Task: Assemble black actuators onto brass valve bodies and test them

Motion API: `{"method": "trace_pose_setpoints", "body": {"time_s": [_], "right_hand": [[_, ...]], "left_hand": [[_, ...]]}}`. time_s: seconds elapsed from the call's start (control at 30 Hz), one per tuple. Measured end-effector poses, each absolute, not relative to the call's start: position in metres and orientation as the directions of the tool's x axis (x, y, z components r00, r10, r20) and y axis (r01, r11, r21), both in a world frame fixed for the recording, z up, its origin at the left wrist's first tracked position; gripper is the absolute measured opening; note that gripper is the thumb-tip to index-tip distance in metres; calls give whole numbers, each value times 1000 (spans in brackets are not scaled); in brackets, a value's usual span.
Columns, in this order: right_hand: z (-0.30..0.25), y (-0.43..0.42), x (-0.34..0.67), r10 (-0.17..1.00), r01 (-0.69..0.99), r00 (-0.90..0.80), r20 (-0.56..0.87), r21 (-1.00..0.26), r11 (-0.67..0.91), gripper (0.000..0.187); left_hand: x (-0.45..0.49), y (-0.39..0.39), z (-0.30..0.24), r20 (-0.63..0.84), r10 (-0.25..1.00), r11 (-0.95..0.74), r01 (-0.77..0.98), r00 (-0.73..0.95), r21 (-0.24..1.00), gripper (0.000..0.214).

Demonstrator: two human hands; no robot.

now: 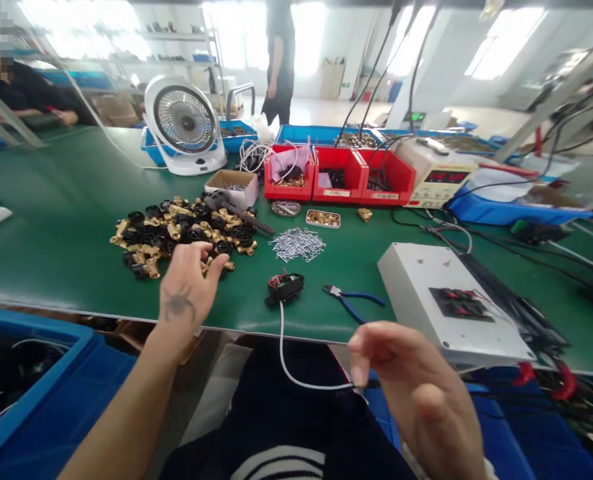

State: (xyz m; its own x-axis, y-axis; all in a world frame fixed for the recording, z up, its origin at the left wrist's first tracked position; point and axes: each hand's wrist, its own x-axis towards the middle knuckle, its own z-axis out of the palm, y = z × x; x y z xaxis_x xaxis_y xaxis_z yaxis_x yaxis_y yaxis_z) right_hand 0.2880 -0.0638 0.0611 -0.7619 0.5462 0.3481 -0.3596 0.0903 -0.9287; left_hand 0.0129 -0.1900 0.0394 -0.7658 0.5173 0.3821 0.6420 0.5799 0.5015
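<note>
My left hand [189, 283] reaches over the near edge of the green table with its fingers curled at the front of a pile of brass and black fittings [183, 230]; whether it grips one I cannot make out. My right hand [406, 383] hovers below the table edge, its thumb and fingers pinched on a thin white wire [289, 363]. That wire runs up to a small black part with a red top [285, 287] lying on the table. A heap of small silver pins [297, 244] lies behind it.
Blue-handled pliers [352, 300] lie beside a white switch box [451, 303]. Red bins [339, 175], a small cardboard box [232, 187], a white fan [183, 127] and a power supply [439, 175] stand farther back. Blue crates [31, 373] sit below. One person stands at the back, another sits far left.
</note>
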Motion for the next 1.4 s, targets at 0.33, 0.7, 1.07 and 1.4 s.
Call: {"method": "trace_pose_setpoints", "body": {"time_s": [0.33, 0.7, 1.07, 1.4], "right_hand": [[25, -83, 273, 470, -180, -879, 87, -971, -158, 25], [23, -68, 273, 376, -163, -926, -15, -886, -435, 54], [25, -72, 284, 456, -295, -890, -16, -742, -602, 39], [20, -74, 283, 527, -375, -848, 50, -760, -531, 39]], "left_hand": [[8, -172, -3, 263, 546, 725, 606, -795, 326, 32], [119, -193, 68, 366, 929, -256, 613, -58, 747, 33], [156, -173, 41, 412, 807, -267, 360, -422, 894, 29], [98, -129, 42, 159, 770, 593, 785, -618, 177, 64]]}}
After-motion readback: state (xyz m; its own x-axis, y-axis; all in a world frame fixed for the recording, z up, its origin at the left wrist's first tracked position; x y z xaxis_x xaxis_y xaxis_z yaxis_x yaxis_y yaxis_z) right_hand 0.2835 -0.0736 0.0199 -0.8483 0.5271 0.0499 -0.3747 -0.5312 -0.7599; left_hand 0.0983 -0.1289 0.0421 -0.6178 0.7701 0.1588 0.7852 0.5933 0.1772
